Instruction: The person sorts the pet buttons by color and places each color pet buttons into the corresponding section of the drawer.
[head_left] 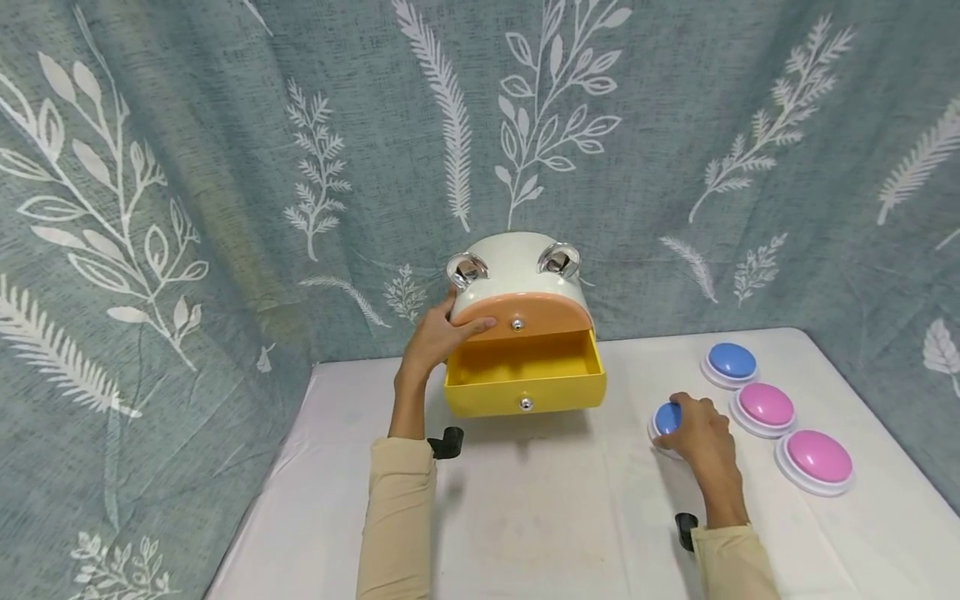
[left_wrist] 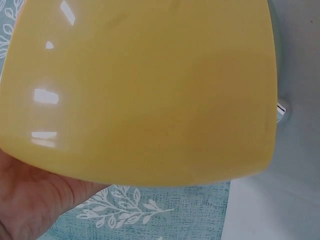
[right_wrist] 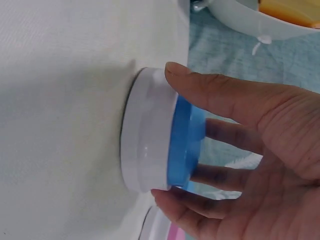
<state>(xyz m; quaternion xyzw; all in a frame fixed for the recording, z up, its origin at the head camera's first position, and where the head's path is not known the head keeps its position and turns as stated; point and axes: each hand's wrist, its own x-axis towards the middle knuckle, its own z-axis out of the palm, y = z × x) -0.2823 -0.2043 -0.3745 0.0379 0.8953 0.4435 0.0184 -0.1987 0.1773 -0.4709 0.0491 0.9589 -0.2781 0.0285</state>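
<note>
A small frog-faced drawer box (head_left: pixel 513 267) with a white top and silver ring eyes stands at the back of the table. Its upper orange drawer (head_left: pixel 555 312) is closed; the lower yellow drawer (head_left: pixel 525 393) is pulled out and its visible inside holds nothing. My left hand (head_left: pixel 437 333) holds the box's left side, thumb across the orange front, other fingers mostly hidden. In the left wrist view, a yellow surface (left_wrist: pixel 150 95) fills most of the picture. My right hand (right_wrist: pixel 250 130) grips a blue push button (right_wrist: pixel 185 145) by its white base, thumb and fingers on opposite sides.
Right of my right hand, another blue button (head_left: pixel 732 360) and two pink buttons, one nearer the back (head_left: pixel 765 403) and one nearer the front (head_left: pixel 819 456), sit on the white-covered table (head_left: pixel 540 517). A leaf-patterned curtain (head_left: pixel 360 167) hangs close behind the box.
</note>
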